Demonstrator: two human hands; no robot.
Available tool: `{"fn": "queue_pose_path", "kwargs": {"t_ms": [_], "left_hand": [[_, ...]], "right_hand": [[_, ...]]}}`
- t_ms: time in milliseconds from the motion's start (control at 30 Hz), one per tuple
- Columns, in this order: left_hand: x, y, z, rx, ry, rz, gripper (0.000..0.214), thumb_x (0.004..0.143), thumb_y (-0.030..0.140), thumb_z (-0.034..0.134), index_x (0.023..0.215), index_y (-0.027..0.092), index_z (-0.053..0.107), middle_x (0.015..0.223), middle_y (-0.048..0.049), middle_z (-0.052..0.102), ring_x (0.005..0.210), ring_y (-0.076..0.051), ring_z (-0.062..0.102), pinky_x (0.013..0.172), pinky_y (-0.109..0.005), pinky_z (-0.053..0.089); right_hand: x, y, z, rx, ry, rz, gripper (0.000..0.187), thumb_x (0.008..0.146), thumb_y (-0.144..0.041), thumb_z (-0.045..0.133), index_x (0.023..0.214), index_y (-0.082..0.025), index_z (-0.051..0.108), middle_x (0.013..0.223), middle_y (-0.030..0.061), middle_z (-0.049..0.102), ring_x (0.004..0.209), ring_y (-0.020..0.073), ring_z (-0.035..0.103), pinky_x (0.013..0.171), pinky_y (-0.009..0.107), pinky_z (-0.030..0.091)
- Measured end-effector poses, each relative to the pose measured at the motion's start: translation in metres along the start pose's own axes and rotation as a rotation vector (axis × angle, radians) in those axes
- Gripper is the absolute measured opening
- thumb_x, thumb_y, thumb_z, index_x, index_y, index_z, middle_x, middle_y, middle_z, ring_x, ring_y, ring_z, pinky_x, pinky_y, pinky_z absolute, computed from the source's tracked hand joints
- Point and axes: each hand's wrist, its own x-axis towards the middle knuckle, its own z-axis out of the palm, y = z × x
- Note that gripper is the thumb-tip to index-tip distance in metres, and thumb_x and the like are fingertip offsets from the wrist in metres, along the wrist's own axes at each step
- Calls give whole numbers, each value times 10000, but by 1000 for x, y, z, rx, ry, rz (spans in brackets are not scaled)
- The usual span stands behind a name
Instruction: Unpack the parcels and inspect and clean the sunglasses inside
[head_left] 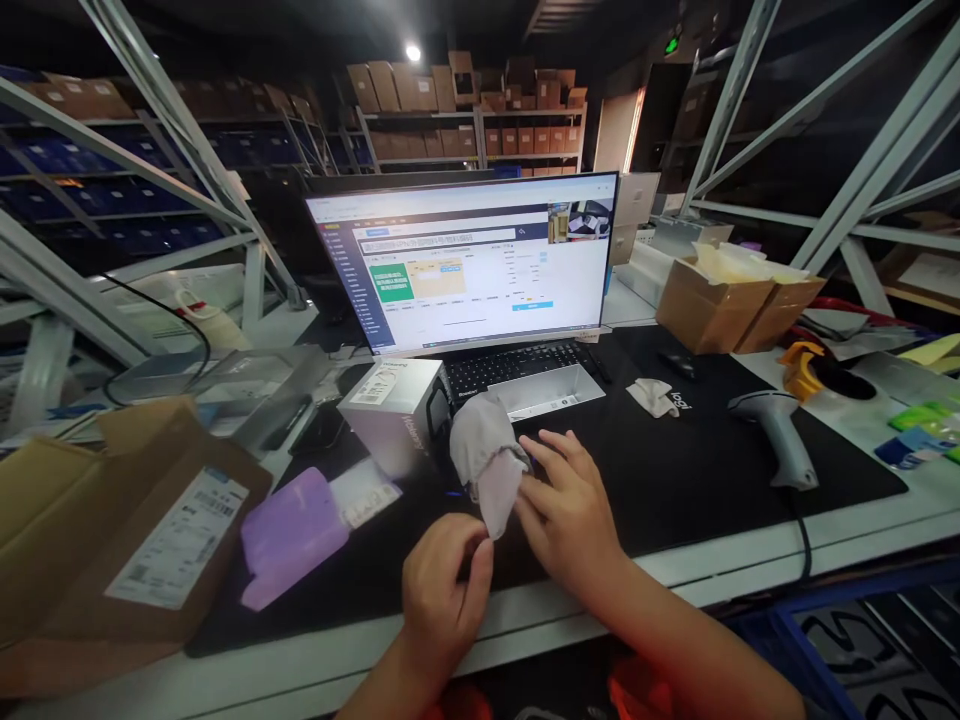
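Note:
In front of me a grey cloth pouch (484, 440) stands bunched up, a paler flap hanging down its near side. My left hand (450, 580) is closed in a pinch on the flap's lower tip. From the right, my right hand (571, 505) grips the pouch's side with thumb and fingertips, its outer fingers raised apart. Whatever is inside the pouch is hidden. Just behind it to the left is a white product box (397, 415) with a label on top. A shallow white box tray (551, 392) lies behind the pouch.
A monitor (472, 270) and black keyboard (517, 365) are at the back. To the left are an open carton (142, 520) and a purple packet (296, 530). On the right lie a crumpled cloth (652, 397), a mouse (677, 365), a barcode scanner (780, 435) and a tape dispenser (806, 370).

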Motion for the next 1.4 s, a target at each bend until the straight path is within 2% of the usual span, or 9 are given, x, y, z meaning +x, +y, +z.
{"fn": "queue_pose_path", "kwargs": {"t_ms": [133,267,400,600,733,867,1133,1267,1400], "left_hand": [[4,-9,-5,72,130,-207,345,986,335,471,1274,147,503,1200,-152,580,1031,-252,590,884,-396,499],[10,-11,-6,0,-183,-460,340,994,495,428,1112,200,548,943,-63,665,792,-220,638,716,-346,512],[11,-7,-1,34,-218,-580,425,876,632,542,949,213,533,727,-3,617,602,-203,577,568,-299,431],[8,-8,3,171,-207,-430,326,957,380,433,672,221,445,605,7,519,553,-169,486,557,-279,294],[13,-14,-7,-17,-295,-560,324,971,343,366,686,215,453,626,18,505,587,-156,476,569,-267,293],[16,-15,-13,-117,-367,-654,380,984,412,343,674,211,429,631,27,450,610,-148,434,572,-264,275],[9,-10,-16,-292,-581,-437,494,1019,490,344,621,202,292,588,47,340,551,-111,326,560,-276,226],[12,-15,-30,-338,-691,-273,501,1028,466,380,612,195,318,585,46,372,552,-109,366,567,-275,246],[11,-28,-42,-314,-674,-145,508,1048,429,366,597,197,348,570,43,374,537,-114,375,560,-282,265]], "right_hand": [[-1,5,1,162,-79,28,127,909,-158,619,934,-186,741,1189,99,711,1063,262,645,965,463,542],[-2,4,10,106,-99,9,163,924,-133,576,1001,-149,719,1069,120,717,943,255,649,777,376,581],[-3,-1,17,-43,-47,-40,166,958,-201,547,944,-121,693,965,129,697,843,250,623,708,358,555],[-3,3,12,-187,-87,-25,196,946,-284,631,796,-161,653,839,81,678,745,217,616,586,310,481],[-1,18,-4,20,-256,-150,246,796,-291,831,739,-192,613,914,46,688,805,191,643,642,269,492],[-1,30,-19,219,-437,-188,145,885,-89,648,818,-206,596,930,17,660,740,139,623,615,235,472],[-4,45,-32,387,-44,125,208,832,-42,551,726,-197,642,969,68,670,770,160,657,568,232,493],[-5,66,-51,438,-133,108,316,861,-53,553,817,-254,793,1223,83,670,682,120,653,680,298,565],[-13,89,-71,511,-192,250,162,867,-177,690,890,-278,815,1133,84,713,670,139,638,588,277,541]]}}
